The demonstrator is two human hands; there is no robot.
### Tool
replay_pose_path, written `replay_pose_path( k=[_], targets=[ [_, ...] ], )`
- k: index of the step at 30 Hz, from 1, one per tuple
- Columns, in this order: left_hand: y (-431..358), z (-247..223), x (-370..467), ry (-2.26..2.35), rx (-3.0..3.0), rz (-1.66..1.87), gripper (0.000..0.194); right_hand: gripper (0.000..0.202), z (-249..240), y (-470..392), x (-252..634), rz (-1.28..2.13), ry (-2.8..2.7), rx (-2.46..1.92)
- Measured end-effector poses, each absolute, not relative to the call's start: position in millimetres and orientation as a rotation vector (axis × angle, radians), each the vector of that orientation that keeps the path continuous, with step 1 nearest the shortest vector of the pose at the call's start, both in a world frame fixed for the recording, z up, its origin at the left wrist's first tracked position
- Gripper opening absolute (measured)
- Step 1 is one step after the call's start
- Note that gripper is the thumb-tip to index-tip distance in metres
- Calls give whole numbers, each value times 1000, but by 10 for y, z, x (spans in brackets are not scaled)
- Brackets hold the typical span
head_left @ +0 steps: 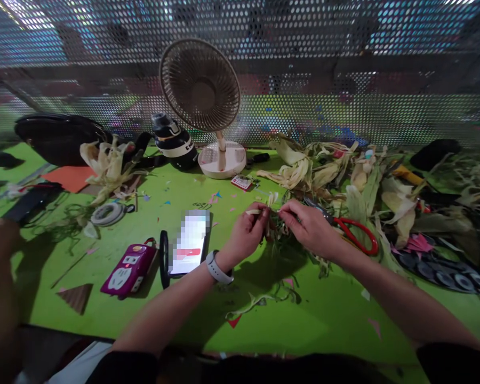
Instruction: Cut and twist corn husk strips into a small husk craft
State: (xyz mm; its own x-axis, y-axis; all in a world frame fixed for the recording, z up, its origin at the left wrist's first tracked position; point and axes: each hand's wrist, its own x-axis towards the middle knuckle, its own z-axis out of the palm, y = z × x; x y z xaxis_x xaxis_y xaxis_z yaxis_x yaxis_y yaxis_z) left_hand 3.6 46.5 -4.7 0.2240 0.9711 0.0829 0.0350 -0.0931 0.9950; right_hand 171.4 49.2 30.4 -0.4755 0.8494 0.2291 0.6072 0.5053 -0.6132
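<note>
Both hands meet near the middle of the green table (312, 320). My left hand (248, 232), with a pale watch band (218, 268) at its wrist, is pinched on a pale husk strip (253, 212). Close on its right, my right hand (307, 226) has thumb and fingers pressed together at a small bundle of dried husk and green strands (278, 234); what exactly it pinches is too small to make out. Red-handled scissors (358, 234) lie just beyond my right hand, their blades partly behind it.
Dried husks (296, 168) pile up at the back right. A fan (202, 85), a bottle (174, 141), a phone (190, 242), a purple power strip (128, 269) and a tape roll (108, 213) stand or lie leftward. Another person's arm (0, 277) reaches in at far left.
</note>
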Motion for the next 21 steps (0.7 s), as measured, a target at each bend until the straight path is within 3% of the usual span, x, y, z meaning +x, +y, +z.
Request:
replay_pose_path(
  k=[9,16,21],
  targets=[
    [426,-50,72,1150,1531,1190,17,16,289,497,1748,636,-2385,-1094],
    [474,53,58,879,688,1099,29,19,282,556,1824,-185,-2170,-1205],
    [431,48,89,832,499,1098,26,19,214,481,1744,107,-2274,-1110]
  ],
)
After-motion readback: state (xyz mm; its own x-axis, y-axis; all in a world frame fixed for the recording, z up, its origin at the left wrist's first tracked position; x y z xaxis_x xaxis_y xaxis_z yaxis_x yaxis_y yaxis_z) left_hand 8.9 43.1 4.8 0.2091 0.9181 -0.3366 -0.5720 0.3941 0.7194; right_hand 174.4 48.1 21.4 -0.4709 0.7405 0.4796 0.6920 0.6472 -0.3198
